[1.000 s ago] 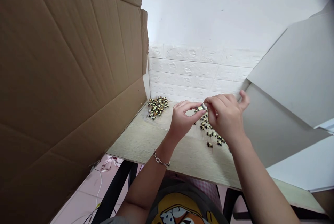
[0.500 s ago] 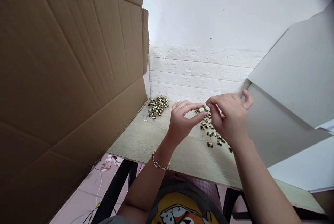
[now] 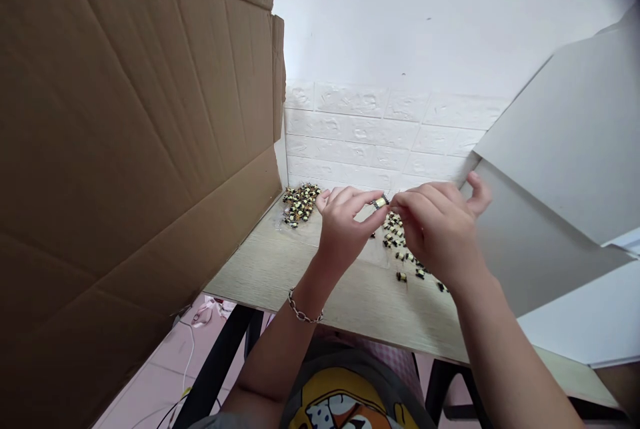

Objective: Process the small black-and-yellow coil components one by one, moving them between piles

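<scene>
Between the thumb and forefinger of my left hand (image 3: 347, 219) is a small transformer (image 3: 381, 202), black at its ends with yellow tape round the middle. My right hand (image 3: 437, 225) is beside it, thumb and forefinger pinched together close to the transformer's right end. Whatever sits in that pinch, perhaps a thin wire, is too small to make out. Below and partly behind my right hand lie several more transformers (image 3: 401, 277), scattered on the table. A denser pile of them (image 3: 300, 204) is at the table's back left, beyond my left hand.
The pale wooden table (image 3: 260, 265) runs up to a white brick-patterned wall (image 3: 350, 129). A tall cardboard sheet (image 3: 150, 115) closes off the left side. Grey-white panels (image 3: 560, 142) stand on the right. Cables (image 3: 190, 355) hang down at the lower left.
Both hands stay close together. My left hand has shifted slightly left and up with the transformer, which is now tilted differently. My right hand keeps its pinch near the transformer's end.
</scene>
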A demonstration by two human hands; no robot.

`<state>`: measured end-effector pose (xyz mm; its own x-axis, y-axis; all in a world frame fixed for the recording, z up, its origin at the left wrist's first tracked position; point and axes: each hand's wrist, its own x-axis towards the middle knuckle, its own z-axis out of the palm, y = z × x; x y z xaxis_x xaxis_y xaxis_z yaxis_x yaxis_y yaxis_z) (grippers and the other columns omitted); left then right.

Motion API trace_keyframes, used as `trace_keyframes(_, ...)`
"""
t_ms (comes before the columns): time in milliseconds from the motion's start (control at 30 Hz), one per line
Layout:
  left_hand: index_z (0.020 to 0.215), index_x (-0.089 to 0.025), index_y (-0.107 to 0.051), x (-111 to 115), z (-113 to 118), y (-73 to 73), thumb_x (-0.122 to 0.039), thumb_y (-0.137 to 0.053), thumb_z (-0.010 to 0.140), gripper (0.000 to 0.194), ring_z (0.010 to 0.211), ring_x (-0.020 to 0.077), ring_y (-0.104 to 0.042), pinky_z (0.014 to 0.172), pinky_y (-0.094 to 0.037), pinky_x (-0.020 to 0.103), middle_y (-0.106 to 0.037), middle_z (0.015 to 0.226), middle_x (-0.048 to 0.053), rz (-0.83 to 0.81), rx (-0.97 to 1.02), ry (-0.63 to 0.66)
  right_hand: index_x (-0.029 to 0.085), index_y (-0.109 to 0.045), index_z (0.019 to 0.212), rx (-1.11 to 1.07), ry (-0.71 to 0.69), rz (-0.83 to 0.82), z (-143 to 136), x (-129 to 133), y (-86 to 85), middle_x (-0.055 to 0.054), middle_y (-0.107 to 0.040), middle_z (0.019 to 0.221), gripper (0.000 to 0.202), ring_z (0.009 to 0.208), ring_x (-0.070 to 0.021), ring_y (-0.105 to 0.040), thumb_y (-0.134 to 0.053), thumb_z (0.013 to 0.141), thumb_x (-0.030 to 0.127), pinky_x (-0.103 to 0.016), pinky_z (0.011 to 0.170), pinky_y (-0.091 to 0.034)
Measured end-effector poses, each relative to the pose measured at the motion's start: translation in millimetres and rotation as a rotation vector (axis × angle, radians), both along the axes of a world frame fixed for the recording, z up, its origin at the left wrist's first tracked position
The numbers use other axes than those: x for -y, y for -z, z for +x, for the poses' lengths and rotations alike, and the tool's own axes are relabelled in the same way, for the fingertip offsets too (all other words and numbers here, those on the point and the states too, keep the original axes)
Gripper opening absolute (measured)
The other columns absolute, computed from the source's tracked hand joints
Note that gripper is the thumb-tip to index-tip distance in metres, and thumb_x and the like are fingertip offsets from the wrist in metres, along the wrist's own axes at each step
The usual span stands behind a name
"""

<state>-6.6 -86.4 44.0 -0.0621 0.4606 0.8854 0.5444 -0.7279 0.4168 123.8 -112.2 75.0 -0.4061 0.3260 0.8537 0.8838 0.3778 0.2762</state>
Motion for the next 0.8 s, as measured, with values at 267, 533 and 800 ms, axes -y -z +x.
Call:
trace_keyframes(267,0.082,-0.025,-0.062,1.7,7.5,5.5,-0.033,-0.054,0.075,0.013,0.07,0.0121,-0.052,0.088,-0.023,0.036,-0.058,0.066,-0.002,0.167,-0.058,-0.249,0.021,-0.051,0.073,-0.128,0.04,-0.067,-3.3,2.8,8.2,0.004,-0.056,0.065,0.012,0.071,-0.012,-0.051,-0.042,0.08,0.02,-0.042,0.094,-0.013)
trace_keyframes(533,0.083,-0.026,-0.061,3.7,7.9,9.8,-0.036,-0.053,0.076,0.015,0.073,0.0127,-0.051,0.089,-0.021,0.037,-0.061,0.07,-0.003,0.133,-0.122,-0.194,0.021,-0.052,0.072,-0.16,0.026,-0.105,-2.6,1.6,4.3,0.004,-0.057,0.067,0.013,0.075,-0.0127,-0.052,-0.042,0.078,0.016,-0.041,0.095,-0.012)
trace_keyframes(800,0.079,-0.024,-0.061,5.0,5.2,7.7,-0.034,-0.056,0.074,0.013,0.073,0.011,-0.054,0.087,-0.025,0.035,-0.063,0.072,-0.004,0.031,-0.08,-0.025,0.022,-0.054,0.07,-0.147,0.017,-0.113,0.6,-5.1,2.9,0.004,-0.058,0.066,0.015,0.078,-0.0139,-0.052,-0.043,0.079,0.018,-0.043,0.095,-0.01)
